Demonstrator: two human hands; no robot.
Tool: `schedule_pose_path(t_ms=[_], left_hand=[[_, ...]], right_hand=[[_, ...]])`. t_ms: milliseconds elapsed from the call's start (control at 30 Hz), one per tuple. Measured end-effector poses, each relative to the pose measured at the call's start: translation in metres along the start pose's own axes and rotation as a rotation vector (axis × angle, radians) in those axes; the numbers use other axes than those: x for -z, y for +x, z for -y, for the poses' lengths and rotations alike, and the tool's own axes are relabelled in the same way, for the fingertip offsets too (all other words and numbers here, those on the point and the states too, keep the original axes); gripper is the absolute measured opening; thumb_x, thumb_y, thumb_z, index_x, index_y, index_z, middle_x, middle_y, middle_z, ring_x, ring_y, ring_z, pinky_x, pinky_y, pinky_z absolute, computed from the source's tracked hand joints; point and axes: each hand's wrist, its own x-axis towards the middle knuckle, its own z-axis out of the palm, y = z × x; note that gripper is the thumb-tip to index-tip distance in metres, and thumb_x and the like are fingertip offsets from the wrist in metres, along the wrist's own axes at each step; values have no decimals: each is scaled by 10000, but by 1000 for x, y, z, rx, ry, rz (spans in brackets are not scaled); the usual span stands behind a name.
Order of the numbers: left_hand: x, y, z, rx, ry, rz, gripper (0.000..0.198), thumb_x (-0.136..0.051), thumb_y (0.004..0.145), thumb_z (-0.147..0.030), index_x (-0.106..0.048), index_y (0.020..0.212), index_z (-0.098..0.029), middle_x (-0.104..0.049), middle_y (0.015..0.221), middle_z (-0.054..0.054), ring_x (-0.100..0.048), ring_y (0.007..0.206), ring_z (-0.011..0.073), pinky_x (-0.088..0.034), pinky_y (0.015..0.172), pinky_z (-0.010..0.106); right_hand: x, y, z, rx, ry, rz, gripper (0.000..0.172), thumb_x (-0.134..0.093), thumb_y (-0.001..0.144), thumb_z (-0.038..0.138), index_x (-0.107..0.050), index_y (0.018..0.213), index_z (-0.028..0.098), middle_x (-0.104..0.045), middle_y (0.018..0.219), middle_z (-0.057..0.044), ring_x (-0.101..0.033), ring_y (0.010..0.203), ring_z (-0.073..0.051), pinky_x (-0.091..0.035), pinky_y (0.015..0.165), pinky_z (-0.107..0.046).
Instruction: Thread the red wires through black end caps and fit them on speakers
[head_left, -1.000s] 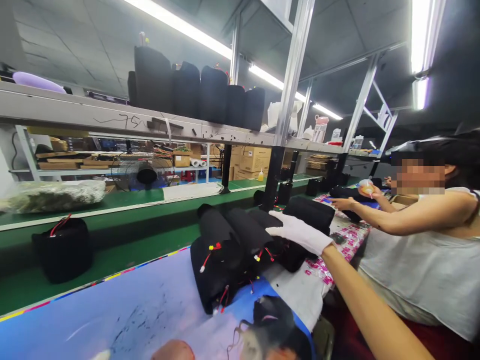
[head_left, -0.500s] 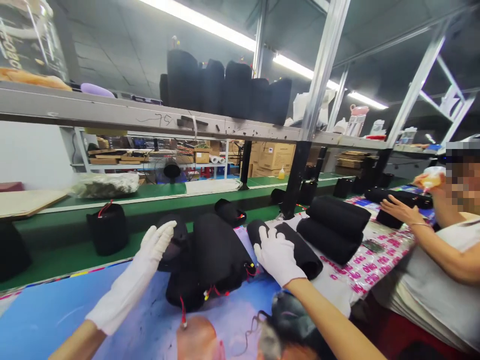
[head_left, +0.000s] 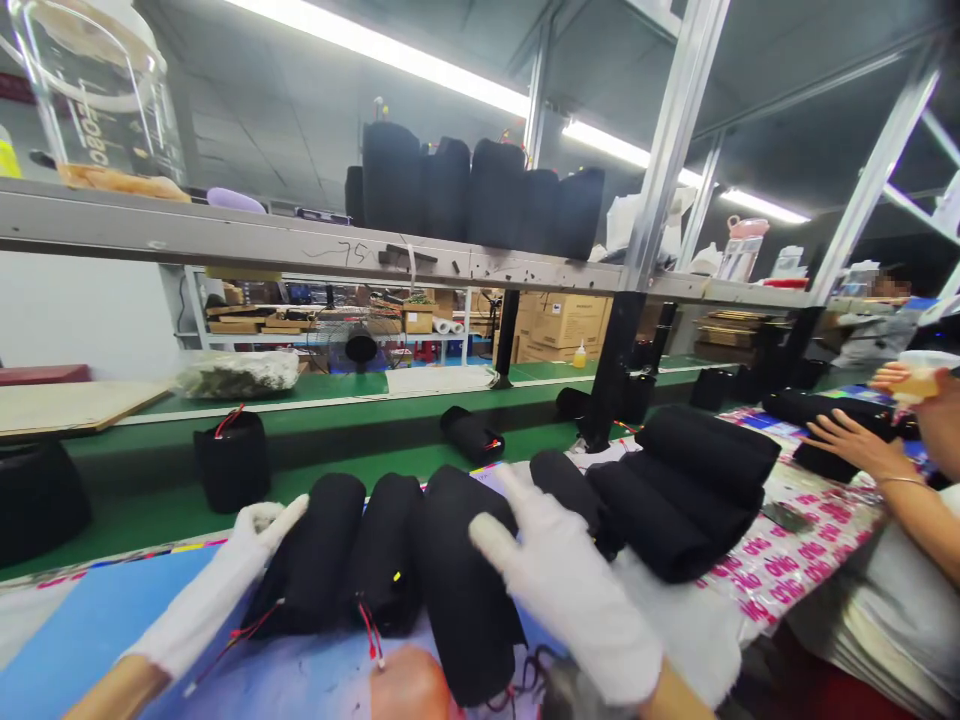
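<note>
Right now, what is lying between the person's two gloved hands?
The head view shows three black rolls side by side between the left hand and the right hand, with red wires at their near ends.

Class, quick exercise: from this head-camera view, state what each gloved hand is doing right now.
Left hand: open, fingers extended beside a black padded roll, not gripping it.
Right hand: open, fingers spread against another black padded roll, not gripping it.

Two white-gloved hands [head_left: 562,590] sit among three black fabric rolls [head_left: 382,555] at six o'clock, with two stacked rolls [head_left: 675,495] at four o'clock, six black bags [head_left: 495,185] at twelve, and a co-worker's two bare hands [head_left: 851,445] at three.
</note>
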Motion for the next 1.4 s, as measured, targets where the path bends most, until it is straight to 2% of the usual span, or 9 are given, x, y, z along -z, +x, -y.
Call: schedule_pose_path(t_ms=[67,167,367,500,633,867,1067,1167,1400], left_hand=[[-6,-6,-2,20,12,72,454,-784,609,-513,-635,958,-264,-704,1152,95,-659,1130,306,-523,963,372],[-10,-18,-8,50,19,172,500,-794,598,-436,-654,1058,-301,-677,1269,100,-598,1260,316,-497,1011,376],[-13,-37,-20,135,47,208,685,-759,661,-508,-560,1279,-290,-589,1414,130,-532,1340,345,-468,1061,452],[-20,-38,-19,189,34,127,906,-784,644,-575,-441,1410,-233,-505,1493,174,-510,1354,373,-408,1117,490],[-20,-38,-13,222,-25,76,1006,-787,668,-586,-328,1485,-221,-557,1438,185,-609,1244,376,-481,1053,502],[-46,-51,7,281,-146,26,1023,-791,725,-449,-199,1526,-214,-626,1342,199,-689,1123,357,-563,964,479],[-64,-75,14,336,-165,75,1043,-812,696,-502,-247,1520,-204,-489,1491,201,-537,1328,367,-466,1088,476],[-54,-82,9,327,-189,113,964,-755,729,-590,-289,1509,-268,-348,1603,136,-391,1443,347,-404,1139,468],[-26,-85,-27,299,-458,124,848,-786,746,-495,-366,1476,-394,-301,1627,68,-319,1478,363,-253,1182,598]], right_hand=[[-13,-19,34,67,161,154,1016,-649,774,663,-250,1589,206,-372,1592,-169,-391,1426,-430,-413,1098,-518],[-22,-31,47,26,313,158,1056,-763,701,474,-256,1586,203,-278,1626,-181,-272,1480,-445,-327,1150,-580],[28,7,-6,-104,891,158,900,-746,724,345,-350,1532,348,-710,1260,-33,-748,904,-251,-596,796,-375],[41,74,-25,-10,668,-21,853,-649,840,440,-247,1575,277,-610,1406,-54,-657,1163,-223,-532,927,-318],[20,112,-33,-42,403,71,860,-803,656,354,-515,1445,172,-620,1359,-185,-577,1253,-385,-445,1014,-449],[-7,39,-59,-73,132,155,733,-671,814,422,-479,1475,169,-650,1280,-238,-675,1079,-434,-516,876,-531],[1,7,-20,104,36,-126,491,-452,995,325,-492,1473,222,-386,1597,-92,-329,1479,-323,-323,1170,-503],[-8,7,-3,370,54,-207,411,-529,981,367,-611,1358,224,-534,1491,-113,-504,1363,-349,-438,1083,-525],[-12,10,13,399,208,-319,247,-507,1000,294,-712,1063,172,-760,1083,-132,-703,1051,-301,-523,962,-479]])
